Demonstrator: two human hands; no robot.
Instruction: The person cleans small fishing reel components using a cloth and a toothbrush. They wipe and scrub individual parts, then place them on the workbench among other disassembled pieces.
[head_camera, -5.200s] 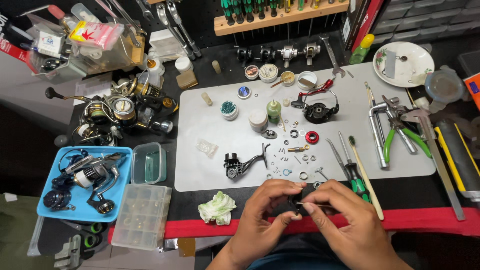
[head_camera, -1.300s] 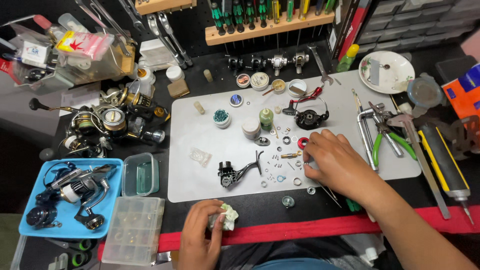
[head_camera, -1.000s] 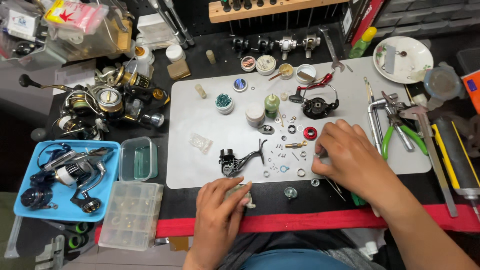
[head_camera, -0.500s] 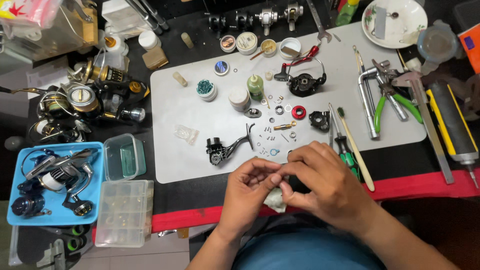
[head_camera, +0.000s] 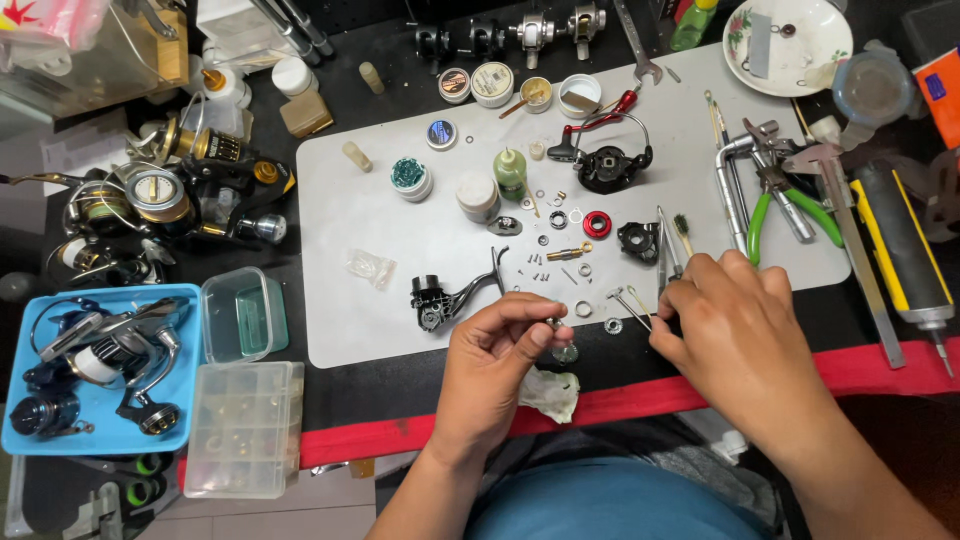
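The left hand (head_camera: 495, 365) pinches a small metal part (head_camera: 563, 350) in its fingers, just above the mat's (head_camera: 400, 330) near edge. The right hand (head_camera: 735, 330), fingers curled narrow, touches thin tools (head_camera: 632, 305) there. A crumpled cloth (head_camera: 548, 392) lies below the left hand.
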